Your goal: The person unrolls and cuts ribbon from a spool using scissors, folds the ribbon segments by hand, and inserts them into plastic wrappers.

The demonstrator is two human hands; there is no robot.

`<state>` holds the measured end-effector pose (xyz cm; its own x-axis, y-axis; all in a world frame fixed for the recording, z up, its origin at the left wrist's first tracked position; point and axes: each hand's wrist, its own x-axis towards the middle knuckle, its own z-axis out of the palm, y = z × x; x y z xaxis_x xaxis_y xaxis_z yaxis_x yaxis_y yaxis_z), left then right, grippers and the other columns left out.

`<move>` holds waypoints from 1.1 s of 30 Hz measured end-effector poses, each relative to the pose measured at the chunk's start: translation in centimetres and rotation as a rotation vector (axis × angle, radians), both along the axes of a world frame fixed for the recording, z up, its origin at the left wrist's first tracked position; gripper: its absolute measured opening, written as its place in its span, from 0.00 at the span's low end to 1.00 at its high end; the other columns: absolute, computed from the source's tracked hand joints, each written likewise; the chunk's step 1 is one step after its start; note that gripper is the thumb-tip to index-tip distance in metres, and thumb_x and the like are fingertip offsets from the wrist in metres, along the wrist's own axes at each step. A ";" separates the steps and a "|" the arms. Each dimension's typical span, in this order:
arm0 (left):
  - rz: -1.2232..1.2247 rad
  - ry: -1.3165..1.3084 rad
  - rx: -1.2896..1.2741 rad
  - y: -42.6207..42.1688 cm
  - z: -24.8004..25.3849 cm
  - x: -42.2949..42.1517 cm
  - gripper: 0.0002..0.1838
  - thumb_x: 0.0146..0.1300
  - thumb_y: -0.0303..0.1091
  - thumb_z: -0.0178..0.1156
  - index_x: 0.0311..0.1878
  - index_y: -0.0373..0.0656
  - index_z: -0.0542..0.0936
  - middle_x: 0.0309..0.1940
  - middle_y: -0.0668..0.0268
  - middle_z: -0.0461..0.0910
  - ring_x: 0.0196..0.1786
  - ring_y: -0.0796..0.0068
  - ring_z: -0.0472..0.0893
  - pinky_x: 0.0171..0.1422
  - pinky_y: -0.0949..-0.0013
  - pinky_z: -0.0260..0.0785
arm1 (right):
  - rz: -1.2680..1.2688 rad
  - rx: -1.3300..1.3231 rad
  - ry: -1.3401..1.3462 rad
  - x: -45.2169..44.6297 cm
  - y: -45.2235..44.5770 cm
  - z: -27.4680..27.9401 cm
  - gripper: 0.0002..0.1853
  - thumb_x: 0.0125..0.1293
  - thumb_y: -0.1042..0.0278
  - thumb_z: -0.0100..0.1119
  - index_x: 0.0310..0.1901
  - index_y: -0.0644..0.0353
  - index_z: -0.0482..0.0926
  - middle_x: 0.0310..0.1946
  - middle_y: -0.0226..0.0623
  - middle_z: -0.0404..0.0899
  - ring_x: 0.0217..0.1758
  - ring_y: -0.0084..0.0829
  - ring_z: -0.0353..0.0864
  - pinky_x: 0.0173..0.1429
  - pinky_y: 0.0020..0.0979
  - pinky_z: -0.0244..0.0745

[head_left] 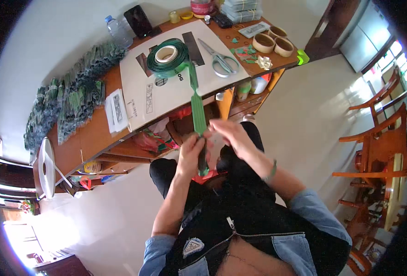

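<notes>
A long green ribbon runs from the green roll on the table down to my hands, above my lap. My left hand is closed around the ribbon's lower part, and a darker green end hangs below it. Beside the ribbon on the right is my right hand, its fingers bent toward the strip and partly blurred; whether they grip it is unclear. Grey-handled scissors lie on the white board, right of the roll.
Bundles of green strips in clear wrap line the table's left side. A bottle and a phone stand at the back. Tape rolls sit at the right. Wooden chairs are farther right.
</notes>
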<state>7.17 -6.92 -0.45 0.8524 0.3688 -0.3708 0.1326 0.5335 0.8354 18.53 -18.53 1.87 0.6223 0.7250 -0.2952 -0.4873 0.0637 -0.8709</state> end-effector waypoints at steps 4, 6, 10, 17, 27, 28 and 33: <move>-0.131 0.100 0.332 -0.4 -1.4 -4.2 0.11 0.66 0.29 0.45 0.47 0.39 0.73 0.26 0.70 0.73 0.24 0.82 0.72 0.25 0.76 0.67 | 0.075 0.065 0.310 3.6 4.8 -1.4 0.15 0.61 0.61 0.58 0.43 0.64 0.76 0.28 0.27 0.74 0.24 0.14 0.61 0.22 0.17 0.56; -0.110 0.146 0.315 0.7 -4.0 -4.9 0.10 0.66 0.29 0.44 0.45 0.37 0.73 0.26 0.70 0.73 0.24 0.81 0.73 0.24 0.76 0.66 | 0.092 0.038 0.321 4.0 5.5 -1.4 0.14 0.60 0.62 0.59 0.42 0.63 0.76 0.25 0.26 0.72 0.22 0.14 0.58 0.22 0.17 0.55; 0.147 0.128 -0.026 4.6 -9.8 -1.3 0.12 0.64 0.36 0.47 0.43 0.39 0.73 0.26 0.68 0.73 0.26 0.76 0.75 0.27 0.70 0.69 | 0.069 -0.070 0.222 0.2 1.7 -1.7 0.12 0.59 0.65 0.60 0.41 0.62 0.77 0.26 0.25 0.72 0.21 0.14 0.59 0.22 0.16 0.54; 0.058 0.006 -0.307 0.9 0.8 4.9 0.14 0.64 0.39 0.48 0.47 0.41 0.73 0.27 0.68 0.73 0.27 0.73 0.75 0.30 0.68 0.71 | 0.028 -0.071 0.244 -4.9 -2.2 -4.8 0.04 0.59 0.70 0.59 0.35 0.59 0.77 0.24 0.22 0.70 0.21 0.11 0.60 0.22 0.16 0.53; -0.112 0.027 0.151 0.4 0.4 -2.5 0.13 0.66 0.28 0.44 0.51 0.38 0.71 0.26 0.69 0.73 0.21 0.81 0.72 0.24 0.77 0.66 | 0.048 0.045 0.164 3.9 3.5 -1.5 0.11 0.57 0.60 0.61 0.34 0.58 0.77 0.23 0.27 0.72 0.21 0.13 0.61 0.21 0.18 0.52; -0.194 0.060 0.237 0.4 0.1 -3.5 0.13 0.67 0.29 0.44 0.52 0.39 0.71 0.25 0.71 0.73 0.20 0.83 0.71 0.22 0.79 0.63 | 0.060 0.107 0.373 4.5 4.8 -1.2 0.10 0.57 0.61 0.61 0.34 0.58 0.76 0.23 0.26 0.71 0.21 0.13 0.61 0.21 0.17 0.53; -0.115 0.098 0.270 2.6 -6.9 -4.5 0.12 0.66 0.31 0.45 0.49 0.39 0.73 0.23 0.70 0.73 0.18 0.82 0.69 0.21 0.77 0.63 | 0.101 0.014 0.315 3.4 5.0 -0.5 0.09 0.58 0.65 0.60 0.37 0.58 0.75 0.24 0.25 0.70 0.19 0.14 0.59 0.21 0.17 0.53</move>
<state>2.63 -4.28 -7.40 0.8594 0.3681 -0.3549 0.2662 0.2707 0.9251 21.97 -13.55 1.34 0.4265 0.7837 -0.4516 -0.7373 0.0121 -0.6754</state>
